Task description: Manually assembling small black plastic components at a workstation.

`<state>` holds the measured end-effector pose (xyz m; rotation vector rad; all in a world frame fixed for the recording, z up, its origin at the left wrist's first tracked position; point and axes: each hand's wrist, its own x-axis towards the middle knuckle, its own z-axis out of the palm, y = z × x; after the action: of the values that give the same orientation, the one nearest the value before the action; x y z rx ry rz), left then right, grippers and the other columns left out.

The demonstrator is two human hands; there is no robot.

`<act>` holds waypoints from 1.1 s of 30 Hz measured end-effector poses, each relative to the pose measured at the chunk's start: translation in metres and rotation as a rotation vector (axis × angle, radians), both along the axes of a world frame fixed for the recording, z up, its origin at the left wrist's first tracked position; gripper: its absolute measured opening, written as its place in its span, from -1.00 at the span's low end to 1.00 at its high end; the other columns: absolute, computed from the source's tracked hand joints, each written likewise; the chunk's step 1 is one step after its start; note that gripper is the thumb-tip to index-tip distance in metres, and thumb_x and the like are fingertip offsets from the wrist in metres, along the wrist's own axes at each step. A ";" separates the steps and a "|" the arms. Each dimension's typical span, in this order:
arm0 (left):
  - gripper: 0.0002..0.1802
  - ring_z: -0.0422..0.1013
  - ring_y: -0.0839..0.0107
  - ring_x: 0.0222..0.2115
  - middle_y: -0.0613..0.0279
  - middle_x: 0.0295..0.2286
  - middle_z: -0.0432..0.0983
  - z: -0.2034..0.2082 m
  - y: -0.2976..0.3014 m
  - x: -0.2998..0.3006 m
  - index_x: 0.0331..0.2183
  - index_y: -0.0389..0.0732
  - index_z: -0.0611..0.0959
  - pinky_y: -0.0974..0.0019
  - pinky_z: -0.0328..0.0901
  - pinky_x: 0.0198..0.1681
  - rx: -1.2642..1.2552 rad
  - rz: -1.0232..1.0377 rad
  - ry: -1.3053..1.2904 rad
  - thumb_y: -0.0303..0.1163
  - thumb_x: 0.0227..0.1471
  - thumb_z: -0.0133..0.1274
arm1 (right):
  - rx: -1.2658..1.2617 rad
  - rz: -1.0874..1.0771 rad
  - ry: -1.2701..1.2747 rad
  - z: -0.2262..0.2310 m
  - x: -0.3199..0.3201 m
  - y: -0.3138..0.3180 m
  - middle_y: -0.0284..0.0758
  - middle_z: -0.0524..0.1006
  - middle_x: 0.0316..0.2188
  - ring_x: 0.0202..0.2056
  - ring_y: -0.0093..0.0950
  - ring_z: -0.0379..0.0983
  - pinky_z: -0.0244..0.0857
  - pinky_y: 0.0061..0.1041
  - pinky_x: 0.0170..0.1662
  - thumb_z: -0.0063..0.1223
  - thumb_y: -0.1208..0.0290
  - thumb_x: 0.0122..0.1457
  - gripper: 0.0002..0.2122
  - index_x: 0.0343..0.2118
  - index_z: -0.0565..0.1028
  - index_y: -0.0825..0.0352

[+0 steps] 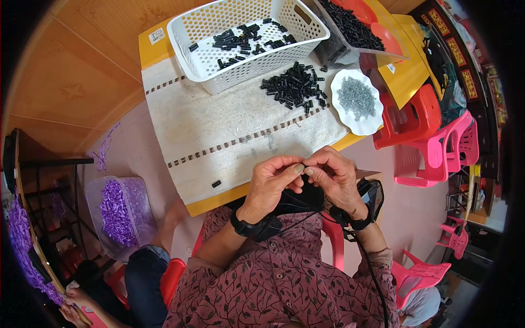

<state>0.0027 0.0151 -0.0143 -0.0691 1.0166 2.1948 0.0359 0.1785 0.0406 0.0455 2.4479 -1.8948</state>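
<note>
My left hand [273, 183] and my right hand [333, 175] meet in front of me at the table's near edge. Thumbs and forefingers of both are pinched together, tip to tip. A small dark bit shows between the fingertips, mostly covered, so its kind cannot be made out. Beyond my hands lies a heap of short black tube-like pieces [295, 86] on the cloth [219, 126]. To its right, a white scalloped plate [365, 127] holds small clear-grey parts [356, 98]. One single black piece [216, 183] lies apart, left of my left hand.
A white perforated basket [262, 65] with loose black pieces stands at the back. Beside it is a clear bin [350, 56] full of black pieces. Red and pink stools [432, 158] stand right. At left are a tub of purple pieces [117, 213] and another person's hands [76, 306].
</note>
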 end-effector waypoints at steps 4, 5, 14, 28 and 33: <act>-0.76 0.43 0.60 -0.51 0.26 -0.46 0.50 -0.004 -0.001 -0.003 -0.19 -0.38 0.54 0.54 0.40 -0.47 0.048 0.003 0.022 -0.45 0.10 0.03 | -0.021 0.032 -0.020 -0.002 -0.005 0.003 -0.37 0.41 -0.41 -0.48 -0.65 0.40 0.30 -0.71 -0.43 0.05 0.60 0.12 -0.91 -0.30 0.49 0.42; -0.76 0.43 0.60 -0.51 0.26 -0.46 0.50 -0.006 -0.001 -0.004 -0.19 -0.37 0.54 0.53 0.40 -0.47 0.057 0.018 0.019 -0.45 0.10 0.03 | -0.063 0.028 -0.035 -0.004 -0.008 0.004 -0.37 0.42 -0.43 -0.49 -0.66 0.39 0.29 -0.70 -0.44 0.04 0.58 0.13 -0.91 -0.30 0.49 0.42; -0.78 0.42 0.54 -0.51 0.24 -0.43 0.49 -0.009 -0.007 -0.011 -0.20 -0.35 0.53 0.47 0.38 -0.47 0.174 0.062 -0.071 -0.46 0.11 0.00 | 0.479 -0.290 0.150 -0.047 -0.075 0.029 -0.20 0.47 -0.52 -0.57 -0.44 0.41 0.27 -0.52 -0.49 0.07 0.55 0.05 -0.91 -0.37 0.54 0.38; -0.80 0.24 0.56 -0.52 0.21 -0.40 0.40 -0.005 -0.016 -0.018 -0.21 -0.32 0.53 0.50 0.16 -0.50 0.520 -0.002 -0.292 -0.45 0.13 -0.06 | 0.752 -0.264 0.174 -0.062 -0.105 0.032 -0.22 0.44 -0.52 -0.55 -0.40 0.41 0.29 -0.47 -0.44 0.12 0.48 0.00 -0.86 -0.37 0.53 0.41; -0.80 0.26 0.55 -0.51 0.20 -0.39 0.41 0.001 -0.013 -0.015 -0.20 -0.31 0.53 0.49 0.17 -0.50 0.552 0.001 -0.293 -0.48 0.12 -0.06 | 0.637 -0.248 0.168 -0.058 -0.095 0.036 -0.29 0.48 -0.53 -0.56 -0.54 0.41 0.29 -0.54 -0.48 0.13 0.51 0.02 -0.90 -0.42 0.49 0.42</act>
<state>-0.0122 0.0018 -0.0135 -0.1315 0.2351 2.3042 -0.0592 0.2140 -0.0177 0.2277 3.1847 -1.1319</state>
